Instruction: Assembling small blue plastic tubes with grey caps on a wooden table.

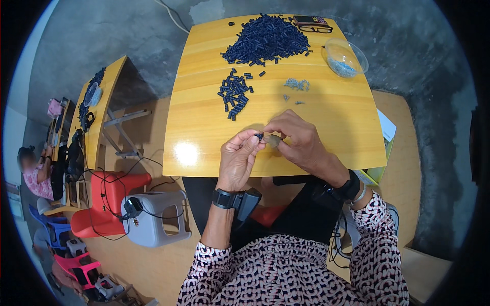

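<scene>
A red chair (104,206) stands beside a grey stool (153,219), eyeglasses (316,29) beside a keypad device (312,20).

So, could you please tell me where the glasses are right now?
In the head view, the glasses lie top right on the table, beside the dark heap, just beyond the clear bowl.

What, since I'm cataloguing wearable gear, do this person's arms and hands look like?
The left hand has a black wrist strap with a dark, angular box; the right hand, a second black strap and a pale bangle. Both sleeves carry a black, white and pinkish chain-link pattern.
</scene>
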### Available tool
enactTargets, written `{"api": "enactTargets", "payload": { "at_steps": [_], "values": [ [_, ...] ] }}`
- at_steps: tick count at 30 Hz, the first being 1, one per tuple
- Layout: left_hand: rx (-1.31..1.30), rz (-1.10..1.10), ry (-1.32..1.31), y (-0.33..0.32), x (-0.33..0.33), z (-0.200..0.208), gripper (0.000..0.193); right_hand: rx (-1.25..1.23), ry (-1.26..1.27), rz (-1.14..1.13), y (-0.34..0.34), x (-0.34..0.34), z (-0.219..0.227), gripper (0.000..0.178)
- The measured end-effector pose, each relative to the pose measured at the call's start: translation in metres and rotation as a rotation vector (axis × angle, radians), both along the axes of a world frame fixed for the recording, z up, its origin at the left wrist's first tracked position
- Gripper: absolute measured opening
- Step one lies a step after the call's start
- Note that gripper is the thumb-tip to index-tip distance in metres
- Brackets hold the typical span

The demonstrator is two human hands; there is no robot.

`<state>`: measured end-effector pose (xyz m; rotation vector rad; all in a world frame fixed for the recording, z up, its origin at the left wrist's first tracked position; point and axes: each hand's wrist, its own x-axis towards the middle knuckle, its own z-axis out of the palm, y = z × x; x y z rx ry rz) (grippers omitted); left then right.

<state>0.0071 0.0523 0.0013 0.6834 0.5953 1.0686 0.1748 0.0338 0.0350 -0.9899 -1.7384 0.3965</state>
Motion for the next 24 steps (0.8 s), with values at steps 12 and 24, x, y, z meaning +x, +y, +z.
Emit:
{"api": "enactTargets", "payload": {
  "at_steps": [12,24],
  "values": [
    [0.001,-0.026,-0.003,0.001,-0.003,-0.004,0.017,0.064,-0.108,0.023,0.001,-0.003,0.002,0.022],
    [0.004,-0.046,0.002,0.003,-0.003,-0.002,0.026,-0.259,0.236,-0.092,-0.013,-0.006,-0.02,0.014]
  ]
}}
